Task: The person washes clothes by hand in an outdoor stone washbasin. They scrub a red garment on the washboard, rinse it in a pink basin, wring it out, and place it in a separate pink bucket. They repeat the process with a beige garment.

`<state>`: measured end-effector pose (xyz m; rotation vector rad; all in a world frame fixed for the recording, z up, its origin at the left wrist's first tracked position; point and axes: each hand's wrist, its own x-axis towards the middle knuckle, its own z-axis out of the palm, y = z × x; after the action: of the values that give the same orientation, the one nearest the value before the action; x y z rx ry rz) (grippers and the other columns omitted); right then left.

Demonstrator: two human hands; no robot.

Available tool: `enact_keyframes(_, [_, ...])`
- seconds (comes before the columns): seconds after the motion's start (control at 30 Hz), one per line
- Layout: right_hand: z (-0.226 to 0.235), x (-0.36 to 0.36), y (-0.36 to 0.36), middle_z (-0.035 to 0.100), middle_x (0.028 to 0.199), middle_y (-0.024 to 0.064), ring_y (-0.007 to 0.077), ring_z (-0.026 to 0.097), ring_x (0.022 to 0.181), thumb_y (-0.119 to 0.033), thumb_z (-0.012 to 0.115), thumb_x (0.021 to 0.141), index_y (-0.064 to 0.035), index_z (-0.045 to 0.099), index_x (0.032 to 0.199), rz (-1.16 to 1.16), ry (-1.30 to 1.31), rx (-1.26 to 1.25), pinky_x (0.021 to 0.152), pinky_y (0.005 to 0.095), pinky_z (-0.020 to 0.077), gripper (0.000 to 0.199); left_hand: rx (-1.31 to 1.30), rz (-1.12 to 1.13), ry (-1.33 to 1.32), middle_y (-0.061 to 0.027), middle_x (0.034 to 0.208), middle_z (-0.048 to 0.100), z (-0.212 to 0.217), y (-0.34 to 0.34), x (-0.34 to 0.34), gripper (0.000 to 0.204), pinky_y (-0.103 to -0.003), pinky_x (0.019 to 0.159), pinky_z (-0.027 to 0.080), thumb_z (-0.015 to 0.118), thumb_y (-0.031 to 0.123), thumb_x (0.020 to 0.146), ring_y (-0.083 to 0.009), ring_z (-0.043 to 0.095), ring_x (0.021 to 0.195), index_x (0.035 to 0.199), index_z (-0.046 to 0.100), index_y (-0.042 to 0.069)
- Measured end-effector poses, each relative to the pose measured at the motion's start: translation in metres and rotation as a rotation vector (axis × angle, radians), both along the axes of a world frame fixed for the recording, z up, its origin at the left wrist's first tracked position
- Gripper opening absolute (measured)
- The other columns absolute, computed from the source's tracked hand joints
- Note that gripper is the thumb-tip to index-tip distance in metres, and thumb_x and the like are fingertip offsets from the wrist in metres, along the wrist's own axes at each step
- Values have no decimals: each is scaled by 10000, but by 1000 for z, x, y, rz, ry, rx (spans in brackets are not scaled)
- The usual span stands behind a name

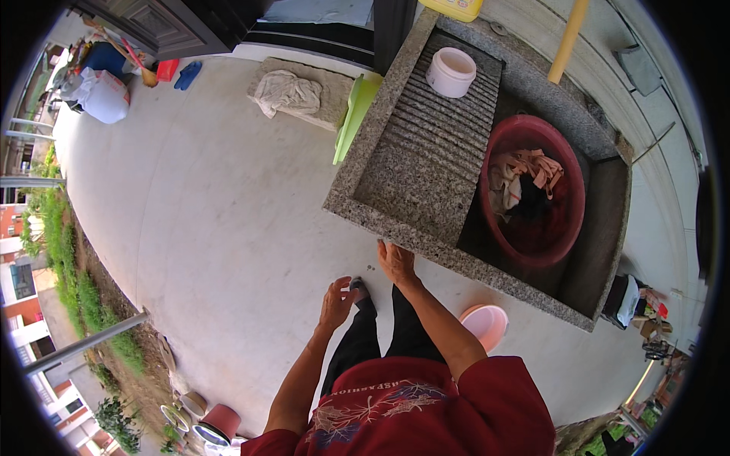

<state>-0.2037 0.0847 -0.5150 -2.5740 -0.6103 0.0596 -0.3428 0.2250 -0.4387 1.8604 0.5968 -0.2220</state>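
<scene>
My left hand (pixel 334 304) hangs over the floor in front of me, its fingers loosely bent and apart, holding nothing that I can see. To its right, my right hand (pixel 397 264) is close to the near edge of a speckled stone wash sink (pixel 426 239); whether it touches the edge I cannot tell. Its fingers look relaxed, with nothing visible in them. In the sink's deep basin stands a dark red tub (pixel 576 216) holding wet-looking clothes (pixel 532 171), some pinkish, some pale, some dark. A pale pink plastic jar (pixel 452 72) sits on the ribbed washboard part.
Below the sink's near edge, a pink basin (pixel 487 325) stands on the floor. Left of the sink are a green plastic piece (pixel 357 114) and a stone step (pixel 332 95) with a crumpled cloth (pixel 287 93). A yellow container (pixel 454 7) and a wooden pole (pixel 569 42) are at the back.
</scene>
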Motion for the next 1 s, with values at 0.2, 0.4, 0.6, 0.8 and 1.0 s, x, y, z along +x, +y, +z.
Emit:
enact_keyframes(0.2, [-8,53,31,480,1182,221,333,479,1095,-209,607,838,14,418,1240,-257,-79,26,890,443,414,498,-19,29,143,-179,1077,602,8,7,-78,344,-340,741,531,663,162,836,-272,645,895,1136,557,29])
enact_keyframes(0.4, [-2,89,41,495,1102,185,296,486,1018,-194,594,841,10,441,1163,-473,267,123,841,423,419,410,-58,105,200,-187,1069,620,-1,15,-128,350,-336,756,529,663,150,833,-263,636,941,1141,565,15])
enact_keyframes(0.6, [-10,100,58,511,1022,149,259,493,941,-179,581,845,6,465,1085,-586,330,191,792,403,425,324,-29,78,186,-184,1060,630,-3,23,-136,359,-336,739,525,659,161,836,-262,652,895,1151,559,20])
enact_keyframes(0.8, [-13,101,58,526,941,113,222,501,864,-163,568,849,2,489,1007,-628,378,277,744,382,431,242,-37,69,183,-181,1060,633,5,34,-112,369,-338,737,522,650,173,843,-265,651,891,1165,555,22])
enact_keyframes(1.0, [-11,55,40,541,861,76,185,508,788,-148,554,853,-2,512,929,-616,492,401,695,362,436,170,2,18,171,-176,1039,646,5,42,-101,369,-332,747,518,647,182,846,-254,652,894,1163,557,16])
